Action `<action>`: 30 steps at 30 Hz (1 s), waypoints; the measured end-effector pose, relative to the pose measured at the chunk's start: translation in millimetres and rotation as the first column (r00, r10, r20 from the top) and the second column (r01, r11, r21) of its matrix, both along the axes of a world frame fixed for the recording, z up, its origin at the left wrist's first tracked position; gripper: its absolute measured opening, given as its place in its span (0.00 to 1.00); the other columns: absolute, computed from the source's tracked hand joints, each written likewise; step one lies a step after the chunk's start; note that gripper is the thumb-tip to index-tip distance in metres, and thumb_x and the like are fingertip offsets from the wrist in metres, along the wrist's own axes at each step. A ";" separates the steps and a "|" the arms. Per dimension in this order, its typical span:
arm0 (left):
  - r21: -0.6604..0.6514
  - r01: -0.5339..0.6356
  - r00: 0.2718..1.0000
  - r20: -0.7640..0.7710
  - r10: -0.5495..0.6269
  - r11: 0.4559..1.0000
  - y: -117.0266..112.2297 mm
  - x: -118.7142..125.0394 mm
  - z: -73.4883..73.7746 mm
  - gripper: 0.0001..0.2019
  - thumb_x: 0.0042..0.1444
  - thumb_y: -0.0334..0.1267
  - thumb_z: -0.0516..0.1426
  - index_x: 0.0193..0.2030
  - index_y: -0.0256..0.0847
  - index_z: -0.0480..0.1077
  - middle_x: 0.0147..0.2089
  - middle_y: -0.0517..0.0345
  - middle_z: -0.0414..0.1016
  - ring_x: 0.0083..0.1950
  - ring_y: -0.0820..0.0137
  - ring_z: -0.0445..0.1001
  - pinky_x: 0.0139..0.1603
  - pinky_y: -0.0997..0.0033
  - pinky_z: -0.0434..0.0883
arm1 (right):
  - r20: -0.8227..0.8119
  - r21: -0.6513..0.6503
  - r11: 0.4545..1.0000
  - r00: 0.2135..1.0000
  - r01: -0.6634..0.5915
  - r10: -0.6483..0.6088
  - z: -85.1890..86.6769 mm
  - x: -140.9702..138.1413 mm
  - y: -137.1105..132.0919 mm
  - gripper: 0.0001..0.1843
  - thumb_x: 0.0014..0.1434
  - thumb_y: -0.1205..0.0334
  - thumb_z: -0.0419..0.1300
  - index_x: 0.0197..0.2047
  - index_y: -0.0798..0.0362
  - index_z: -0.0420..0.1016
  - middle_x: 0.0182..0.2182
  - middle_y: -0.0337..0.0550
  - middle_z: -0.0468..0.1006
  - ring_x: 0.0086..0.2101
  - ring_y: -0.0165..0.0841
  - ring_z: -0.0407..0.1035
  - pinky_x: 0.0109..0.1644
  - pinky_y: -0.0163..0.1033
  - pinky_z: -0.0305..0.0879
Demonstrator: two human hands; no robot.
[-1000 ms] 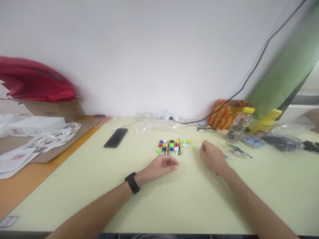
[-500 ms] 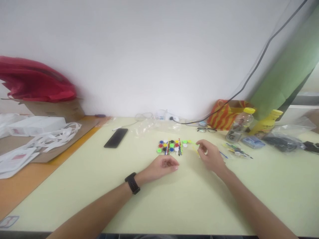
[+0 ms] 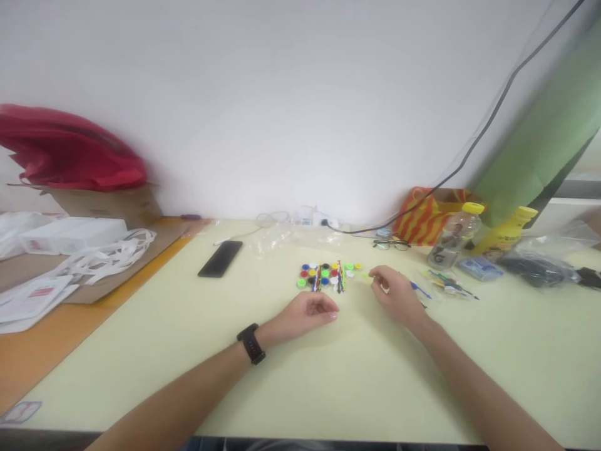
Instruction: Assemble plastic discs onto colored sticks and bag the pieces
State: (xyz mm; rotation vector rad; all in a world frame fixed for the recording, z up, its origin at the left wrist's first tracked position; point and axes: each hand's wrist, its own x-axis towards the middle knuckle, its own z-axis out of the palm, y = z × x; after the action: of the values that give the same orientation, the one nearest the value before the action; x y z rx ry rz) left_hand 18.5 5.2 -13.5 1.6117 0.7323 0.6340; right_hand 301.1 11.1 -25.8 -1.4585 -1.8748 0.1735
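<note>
Discs (image 3: 325, 274), round, multicoloured, plastic-looking, in rows just beyond bare left hand (image 3: 305, 314) with curled, slightly parted fingers; nearby, bare right hand (image 3: 395, 294) with narrowed fingers, cannot tell whether holding anything.

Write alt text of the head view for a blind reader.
A bare left hand and a bare right hand are near small, round, multicoloured pieces on a pale green table; a black rectangular phone lies further left.

A chunky black watch (image 3: 251, 344) circles the left wrist (image 3: 268, 336), both forearms (image 3: 197, 383) bare.
</note>
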 end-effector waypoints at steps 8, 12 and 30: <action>0.014 0.007 1.000 -0.011 -0.007 1.000 -0.3 0.0 1.6 0.16 0.57 0.49 0.67 0.42 0.37 0.78 0.41 0.51 0.79 0.44 0.65 0.77 0.50 0.65 0.72 | 0.065 0.074 0.997 0.998 -0.030 0.026 -6.1 3.5 4.3 0.09 0.60 0.69 0.53 0.42 0.51 0.73 0.33 0.44 0.78 0.35 0.39 0.72 0.41 0.41 0.66; 0.016 -0.001 1.000 -0.019 0.001 1.000 -1.0 0.5 2.7 0.16 0.57 0.48 0.67 0.42 0.37 0.78 0.41 0.51 0.79 0.45 0.65 0.77 0.50 0.65 0.72 | 0.085 0.121 0.992 0.996 -0.038 0.028 -6.7 7.1 6.0 0.08 0.61 0.69 0.53 0.41 0.51 0.72 0.33 0.43 0.77 0.35 0.38 0.73 0.43 0.42 0.66; 0.013 0.005 1.000 -0.009 -0.005 1.000 -0.3 0.3 1.0 0.15 0.58 0.48 0.67 0.42 0.37 0.78 0.42 0.51 0.79 0.45 0.66 0.77 0.50 0.66 0.72 | 0.013 0.253 0.967 1.000 -0.005 0.002 -9.1 1.2 5.8 0.10 0.66 0.67 0.53 0.44 0.50 0.76 0.36 0.44 0.81 0.34 0.36 0.75 0.42 0.41 0.70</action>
State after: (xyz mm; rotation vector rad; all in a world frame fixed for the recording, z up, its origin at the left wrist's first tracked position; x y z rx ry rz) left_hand 18.8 4.9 -12.5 1.6289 0.7319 0.6303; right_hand 302.3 16.8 -34.9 -1.2840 -1.8338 -0.0720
